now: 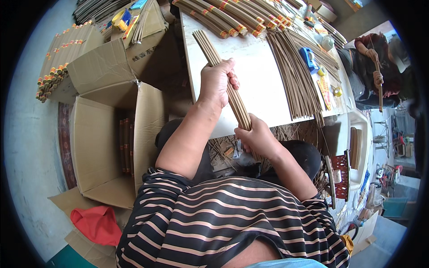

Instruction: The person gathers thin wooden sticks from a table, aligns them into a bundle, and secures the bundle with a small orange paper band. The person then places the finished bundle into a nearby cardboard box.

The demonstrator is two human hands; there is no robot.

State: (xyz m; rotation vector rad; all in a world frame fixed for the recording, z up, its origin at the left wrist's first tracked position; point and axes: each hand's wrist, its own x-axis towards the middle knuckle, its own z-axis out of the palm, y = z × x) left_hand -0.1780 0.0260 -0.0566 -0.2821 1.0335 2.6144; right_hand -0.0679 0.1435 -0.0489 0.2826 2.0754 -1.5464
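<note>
A bundle of long brown incense sticks point(237, 101) slants across the front of the white table, held in both my hands. My left hand point(218, 79) wraps round its upper part, fingers closed. Lower down, my right hand point(258, 135) grips the same bundle near its bottom end, past the table's near edge. Right of the bundle, a wide layer of loose incense sticks point(295, 76) lies on the white table point(263, 96). Wrapped incense bundles point(232, 18) with red and yellow bands lie along the table's far side.
An open cardboard box point(105, 147) with a few wrapped bundles inside stands at left. Behind it, banded bundles point(62, 58) are stacked. A blue tape dispenser point(309, 60) and tape rolls sit at the table's right. Another person point(380, 67) holds sticks at far right. A red cloth point(96, 224) lies lower left.
</note>
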